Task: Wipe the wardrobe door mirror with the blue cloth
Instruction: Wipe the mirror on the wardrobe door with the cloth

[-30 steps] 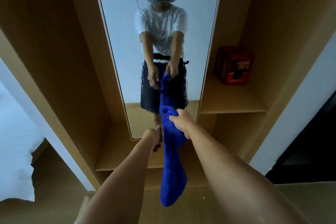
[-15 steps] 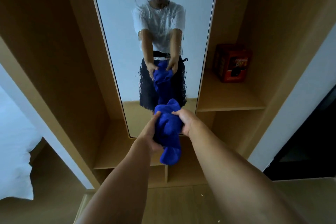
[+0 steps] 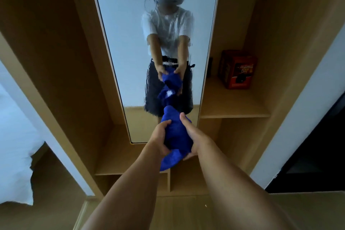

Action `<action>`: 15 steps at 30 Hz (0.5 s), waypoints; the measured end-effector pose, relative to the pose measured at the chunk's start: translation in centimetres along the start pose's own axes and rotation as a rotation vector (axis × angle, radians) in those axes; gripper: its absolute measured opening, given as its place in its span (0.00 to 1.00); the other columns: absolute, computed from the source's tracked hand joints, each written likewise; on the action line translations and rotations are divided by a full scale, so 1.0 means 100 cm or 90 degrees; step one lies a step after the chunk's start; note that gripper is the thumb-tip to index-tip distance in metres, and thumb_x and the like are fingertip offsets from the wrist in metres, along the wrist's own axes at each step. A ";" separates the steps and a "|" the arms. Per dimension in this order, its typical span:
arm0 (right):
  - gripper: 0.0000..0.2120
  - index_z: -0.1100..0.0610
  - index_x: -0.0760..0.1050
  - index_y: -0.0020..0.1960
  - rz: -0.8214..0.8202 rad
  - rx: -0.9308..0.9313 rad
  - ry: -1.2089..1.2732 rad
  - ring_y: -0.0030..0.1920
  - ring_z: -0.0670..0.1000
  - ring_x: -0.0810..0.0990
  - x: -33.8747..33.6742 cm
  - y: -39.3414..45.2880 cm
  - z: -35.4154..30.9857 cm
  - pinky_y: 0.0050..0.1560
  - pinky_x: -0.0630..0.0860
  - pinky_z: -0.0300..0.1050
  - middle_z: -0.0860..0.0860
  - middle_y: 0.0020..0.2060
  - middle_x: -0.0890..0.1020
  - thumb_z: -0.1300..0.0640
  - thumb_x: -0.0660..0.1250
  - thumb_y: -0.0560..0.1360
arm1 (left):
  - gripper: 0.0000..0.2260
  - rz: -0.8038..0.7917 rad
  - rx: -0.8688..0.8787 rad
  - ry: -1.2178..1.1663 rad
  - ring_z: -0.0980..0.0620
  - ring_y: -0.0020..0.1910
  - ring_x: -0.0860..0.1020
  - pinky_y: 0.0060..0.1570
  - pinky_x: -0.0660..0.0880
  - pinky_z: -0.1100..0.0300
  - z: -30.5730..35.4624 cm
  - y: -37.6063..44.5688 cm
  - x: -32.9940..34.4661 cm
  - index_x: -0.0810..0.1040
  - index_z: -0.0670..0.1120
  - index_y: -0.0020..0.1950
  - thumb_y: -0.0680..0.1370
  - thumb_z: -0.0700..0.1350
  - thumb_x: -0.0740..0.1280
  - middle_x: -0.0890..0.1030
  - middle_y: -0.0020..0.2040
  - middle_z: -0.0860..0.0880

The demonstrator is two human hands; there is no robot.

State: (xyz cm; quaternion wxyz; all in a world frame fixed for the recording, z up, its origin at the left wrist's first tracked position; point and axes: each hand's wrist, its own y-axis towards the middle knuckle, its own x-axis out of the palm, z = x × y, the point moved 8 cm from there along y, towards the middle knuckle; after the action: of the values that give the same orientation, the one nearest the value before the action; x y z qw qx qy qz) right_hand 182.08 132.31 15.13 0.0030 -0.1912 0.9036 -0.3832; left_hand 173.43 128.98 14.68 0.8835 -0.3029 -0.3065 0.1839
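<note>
Both hands hold the blue cloth [image 3: 176, 137] bunched up in a ball in front of the bottom part of the mirror [image 3: 130, 43]: the left hand [image 3: 160, 137] grips its left side with curled fingers, and the right hand [image 3: 194, 136] wraps round its right side with the thumb on top. A floppy end of the cloth hangs down below the hands, and I cannot tell if the cloth touches the mirror glass. To the right of the mirror a red box [image 3: 238, 69] sits on a wooden shelf [image 3: 233, 106], and the glass looks streaky in the middle.
</note>
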 end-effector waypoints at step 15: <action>0.26 0.55 0.76 0.59 -0.030 -0.157 0.105 0.51 0.64 0.81 0.000 -0.012 -0.014 0.53 0.76 0.66 0.59 0.52 0.82 0.43 0.75 0.67 | 0.31 0.024 0.057 0.162 0.41 0.48 0.81 0.37 0.79 0.52 0.003 -0.015 -0.007 0.73 0.44 0.59 0.67 0.66 0.69 0.81 0.53 0.41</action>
State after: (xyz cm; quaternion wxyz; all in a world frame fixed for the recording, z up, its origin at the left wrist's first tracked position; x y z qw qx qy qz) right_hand 182.29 132.56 16.92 -0.1035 -0.1795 0.9364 -0.2834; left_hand 172.95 127.63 15.57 0.9243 -0.2898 -0.1776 0.1739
